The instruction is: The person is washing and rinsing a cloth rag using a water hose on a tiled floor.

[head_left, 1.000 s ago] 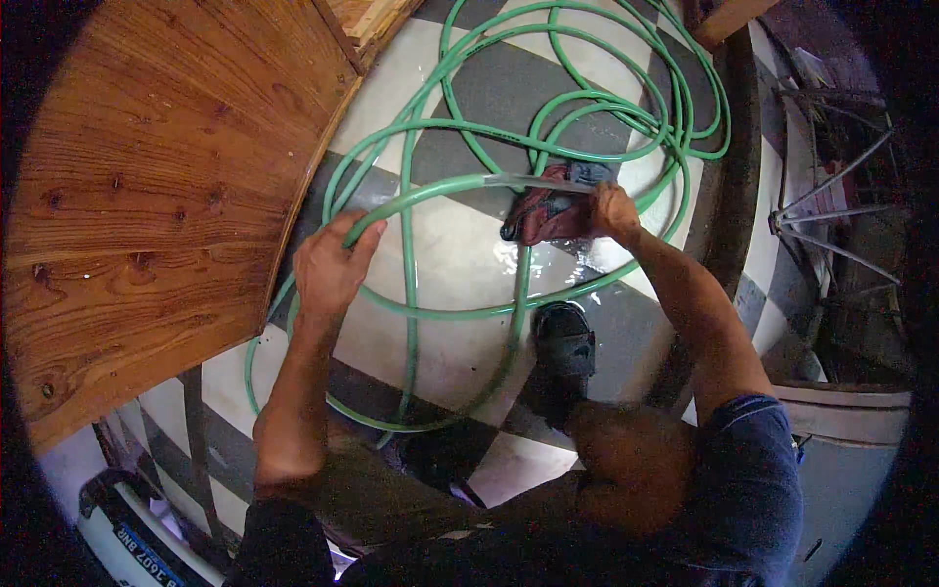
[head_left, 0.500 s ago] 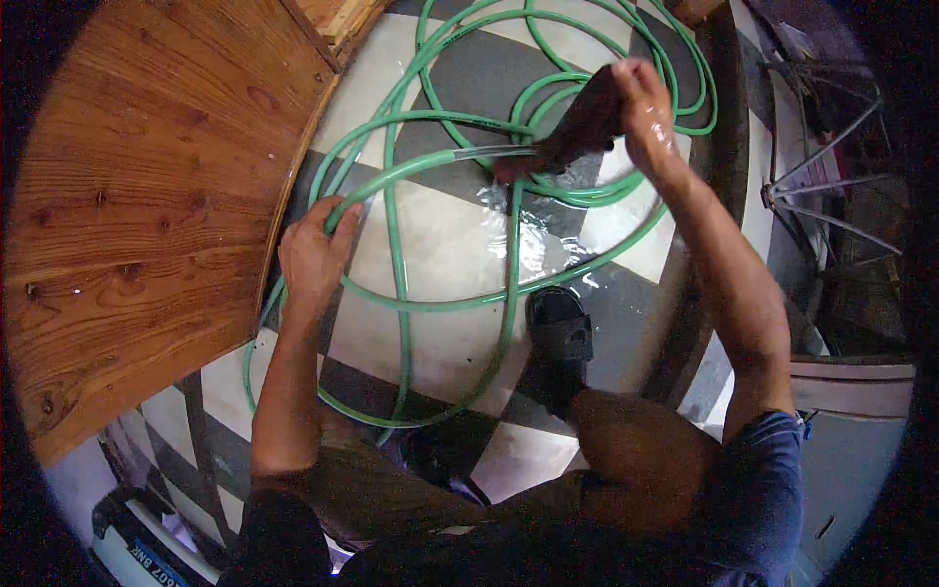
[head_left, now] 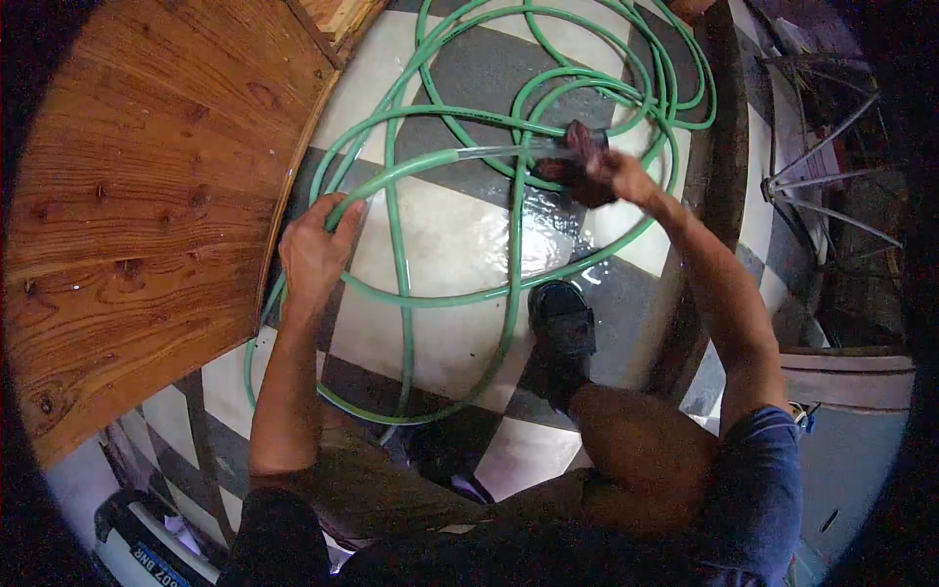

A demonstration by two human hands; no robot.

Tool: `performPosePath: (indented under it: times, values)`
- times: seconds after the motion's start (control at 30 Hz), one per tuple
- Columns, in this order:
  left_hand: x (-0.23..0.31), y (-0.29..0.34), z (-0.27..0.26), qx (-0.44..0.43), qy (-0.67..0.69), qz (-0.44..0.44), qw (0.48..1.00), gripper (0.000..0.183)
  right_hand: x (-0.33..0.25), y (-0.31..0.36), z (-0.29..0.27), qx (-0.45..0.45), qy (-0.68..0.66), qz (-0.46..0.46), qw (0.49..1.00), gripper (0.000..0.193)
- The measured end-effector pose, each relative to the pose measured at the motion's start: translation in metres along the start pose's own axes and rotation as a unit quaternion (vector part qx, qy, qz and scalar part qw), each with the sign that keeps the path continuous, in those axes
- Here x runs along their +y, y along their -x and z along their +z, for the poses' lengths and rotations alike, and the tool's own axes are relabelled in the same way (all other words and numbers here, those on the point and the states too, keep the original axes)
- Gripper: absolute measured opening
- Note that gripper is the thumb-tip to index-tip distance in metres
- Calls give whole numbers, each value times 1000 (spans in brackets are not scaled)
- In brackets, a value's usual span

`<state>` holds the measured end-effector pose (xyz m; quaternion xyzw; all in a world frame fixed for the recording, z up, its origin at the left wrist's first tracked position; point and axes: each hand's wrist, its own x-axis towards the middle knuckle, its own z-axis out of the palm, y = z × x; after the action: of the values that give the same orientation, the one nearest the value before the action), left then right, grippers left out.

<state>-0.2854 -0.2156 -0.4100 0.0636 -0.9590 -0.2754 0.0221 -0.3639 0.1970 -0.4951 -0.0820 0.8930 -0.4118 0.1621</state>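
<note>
My left hand (head_left: pixel 318 251) is closed around a green garden hose (head_left: pixel 396 174) a little behind its open end. Water streams from the hose mouth to the right, onto a dark reddish-brown wet cloth (head_left: pixel 584 155). That cloth is bunched up in my right hand (head_left: pixel 626 179), whose fingers are partly hidden by it and slightly blurred. Beneath the stream, the checkered floor (head_left: pixel 435 223) is wet and shiny. More of the hose lies in loose loops under and beyond both hands.
A wooden panel (head_left: pixel 156 215) stands along the left. At the right are a dark ledge (head_left: pixel 719 147), a metal rod frame (head_left: pixel 773 191) and a grey container (head_left: pixel 846 430). My foot in a black sandal (head_left: pixel 562 318) rests near the puddle. A white and black object (head_left: pixel 156 538) sits at the lower left.
My right hand has come down and nearer with the cloth, which was stretched out and is now bunched in the water stream. The left hand and hose have barely moved.
</note>
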Motion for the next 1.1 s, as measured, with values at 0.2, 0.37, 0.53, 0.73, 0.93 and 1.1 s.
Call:
performPosePath:
  times: [0.2, 0.37, 0.53, 0.73, 0.93, 1.1]
  values:
    - [5, 2, -4, -28, 18, 15, 999, 36, 112, -2, -7, -73, 329, -133, 932, 25]
    - [1, 7, -3, -22, 44, 20, 999, 35, 64, -15, 19, 16, 196, -54, 979, 39]
    - [-7, 7, 1, -5, 44, 21, 999, 35, 74, -20, 39, 59, 156, -19, 986, 50]
    - [1, 6, -5, -18, 49, -22, 998, 37, 59, -26, 31, -80, 332, 69, 937, 43]
    - [-5, 0, 1, 23, 40, 25, 999, 35, 112, -34, 29, 37, 370, -178, 911, 31]
    - [-7, 3, -3, 24, 43, 2, 999, 35, 55, -42, -4, 207, -39, 118, 970, 37]
